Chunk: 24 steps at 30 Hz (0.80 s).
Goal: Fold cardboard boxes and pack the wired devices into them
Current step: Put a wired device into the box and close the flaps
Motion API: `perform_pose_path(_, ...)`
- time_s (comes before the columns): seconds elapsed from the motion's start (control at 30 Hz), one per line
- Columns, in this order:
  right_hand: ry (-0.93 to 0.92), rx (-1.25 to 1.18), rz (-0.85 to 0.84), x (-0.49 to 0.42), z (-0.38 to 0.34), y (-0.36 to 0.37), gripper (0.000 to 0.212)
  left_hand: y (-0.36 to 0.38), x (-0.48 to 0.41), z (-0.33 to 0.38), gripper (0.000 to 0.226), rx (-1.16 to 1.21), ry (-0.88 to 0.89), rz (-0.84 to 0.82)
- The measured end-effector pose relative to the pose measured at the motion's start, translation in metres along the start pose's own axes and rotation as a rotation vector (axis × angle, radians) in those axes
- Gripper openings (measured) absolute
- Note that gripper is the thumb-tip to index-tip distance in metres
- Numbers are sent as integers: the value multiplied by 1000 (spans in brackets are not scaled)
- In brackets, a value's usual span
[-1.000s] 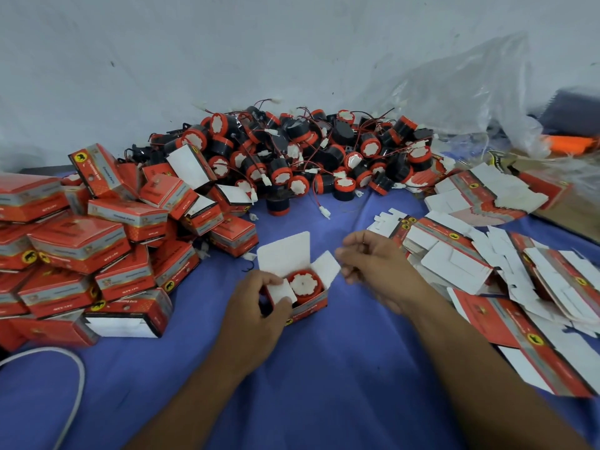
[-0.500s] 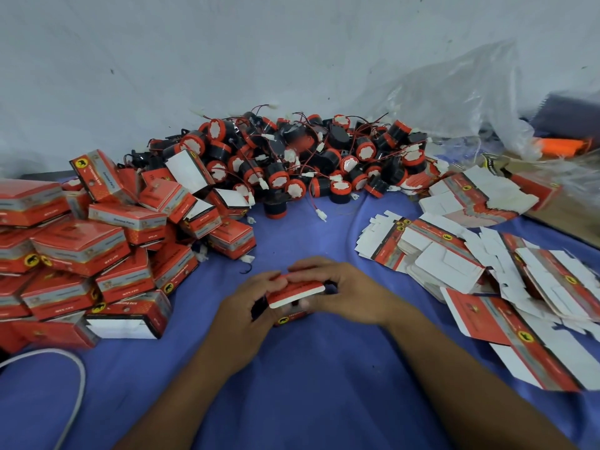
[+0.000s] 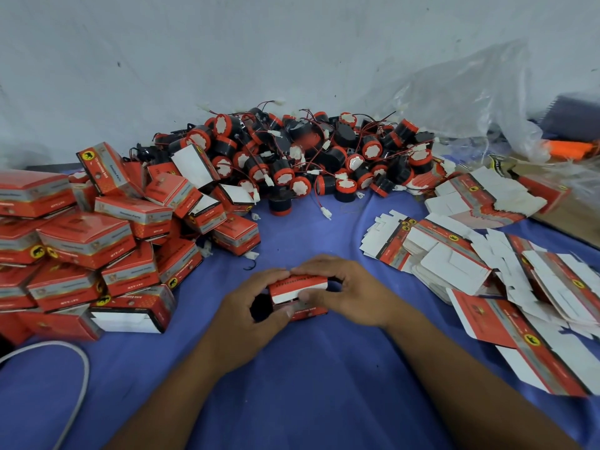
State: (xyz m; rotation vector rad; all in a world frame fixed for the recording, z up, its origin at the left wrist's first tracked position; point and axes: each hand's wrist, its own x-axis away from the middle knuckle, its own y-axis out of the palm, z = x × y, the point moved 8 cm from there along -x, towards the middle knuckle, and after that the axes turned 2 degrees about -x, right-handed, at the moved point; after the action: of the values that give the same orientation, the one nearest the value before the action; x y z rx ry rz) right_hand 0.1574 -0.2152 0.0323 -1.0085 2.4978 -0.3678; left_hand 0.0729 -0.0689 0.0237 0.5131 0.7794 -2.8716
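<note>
Your left hand (image 3: 256,306), right hand (image 3: 352,292) both curled round box (image 3: 297,285), centre of blue cloth (image 3: 292,384); lid flap almost tucked. Many packed boxes (image 3: 87,241) at left; device heap (image 3: 308,157), flat blanks (image 3: 470,258) unpacked. Judged roughly midway.

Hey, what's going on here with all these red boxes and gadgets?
A person is closing a small red and white cardboard box over the blue cloth. The left hand grips its left end; the right hand curls over the lid, whose white flap looks not yet tucked. Folded red boxes pile up at left, flat box blanks lie at right, and round black and red wired devices are heaped behind.
</note>
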Motion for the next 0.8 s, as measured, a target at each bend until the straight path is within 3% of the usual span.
perform_pose_path(0.13,-72,148,0,0,-6,1,36,-4,-1,4,39,2,-2,62)
perform_pose_path(0.27,-177,344,-64,2,-15,10,41,-5,-1,4,45,-50,12,87)
perform_pose_path(0.4,-115,438,-165,4,-8,18,49,-5,0,5,47,-145,83,91)
perform_pose_path(0.8,-87,362,-100,1,-4,18,41,-6,2,9,49,-209,142,152)
